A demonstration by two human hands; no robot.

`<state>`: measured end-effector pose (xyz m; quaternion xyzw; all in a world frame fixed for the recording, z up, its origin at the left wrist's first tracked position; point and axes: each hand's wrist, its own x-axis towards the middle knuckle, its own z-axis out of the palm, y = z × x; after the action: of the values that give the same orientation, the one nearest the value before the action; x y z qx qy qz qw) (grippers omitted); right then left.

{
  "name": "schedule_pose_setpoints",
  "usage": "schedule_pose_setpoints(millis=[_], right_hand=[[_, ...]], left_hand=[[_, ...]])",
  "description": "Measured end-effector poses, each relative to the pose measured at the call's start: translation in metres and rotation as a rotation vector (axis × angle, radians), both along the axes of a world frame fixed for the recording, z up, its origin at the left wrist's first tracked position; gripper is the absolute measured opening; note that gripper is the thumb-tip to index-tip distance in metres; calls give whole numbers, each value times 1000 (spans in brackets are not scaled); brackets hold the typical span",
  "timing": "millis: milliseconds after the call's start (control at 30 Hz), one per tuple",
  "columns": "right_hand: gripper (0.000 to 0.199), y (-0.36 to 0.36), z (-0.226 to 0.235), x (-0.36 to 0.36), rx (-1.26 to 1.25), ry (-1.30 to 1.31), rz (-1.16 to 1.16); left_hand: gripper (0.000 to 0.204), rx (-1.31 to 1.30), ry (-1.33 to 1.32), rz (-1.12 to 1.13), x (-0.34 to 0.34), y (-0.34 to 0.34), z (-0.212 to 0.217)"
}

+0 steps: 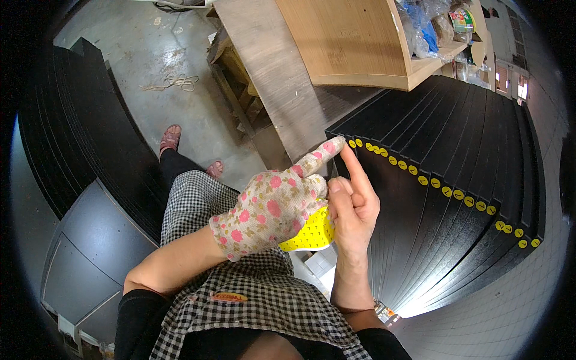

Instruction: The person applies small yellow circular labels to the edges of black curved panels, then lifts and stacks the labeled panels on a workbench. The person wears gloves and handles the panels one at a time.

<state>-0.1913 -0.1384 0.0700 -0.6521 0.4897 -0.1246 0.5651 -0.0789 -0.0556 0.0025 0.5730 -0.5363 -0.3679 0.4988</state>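
Note:
My left hand [270,207] wears a white glove with pink flowers. Its index finger stretches toward the near corner of a stack of black panels [396,126], while its other fingers are curled around a sheet of yellow round stickers [309,233] that hangs below. My right hand [355,210] is bare. Its index fingertip meets the tip of my gloved index finger at the panel corner. The right thumb and remaining fingers are folded together beside the sheet's edge; what they hold, if anything, is hidden. Yellow round stickers [423,180] run in a row along the panel edges.
Behind the panels stands a wooden shelf unit [348,42] holding plastic bags [426,27]. A grey-brown board [270,72] lies beyond my hands. More black panels [90,120] lean at the left, by a grey panelled surface [90,222]. String [174,83] lies on the floor.

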Motion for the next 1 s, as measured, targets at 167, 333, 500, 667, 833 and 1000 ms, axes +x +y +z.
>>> schedule_pose_setpoints(millis=[167, 333, 500, 667, 833, 1000], right_hand=[[55, 4, 5, 0, 35, -2, 23], [56, 4, 8, 2, 60, -3, 16], [56, 5, 9, 2, 101, -40, -18], [56, 6, 4, 0, 75, -44, 0], [55, 6, 2, 0, 47, -26, 11], [52, 7, 2, 2, -22, 32, -11]], left_hand=[[12, -57, -40, -6, 7, 4, 1], [14, 31, 266, -44, 8, 6, 4], [17, 43, 381, -11, 4, 8, 5], [15, -9, 264, -10, 8, 6, -1], [13, -31, 176, 6, 11, 6, 2], [11, -21, -18, 17, 8, 4, 7]])
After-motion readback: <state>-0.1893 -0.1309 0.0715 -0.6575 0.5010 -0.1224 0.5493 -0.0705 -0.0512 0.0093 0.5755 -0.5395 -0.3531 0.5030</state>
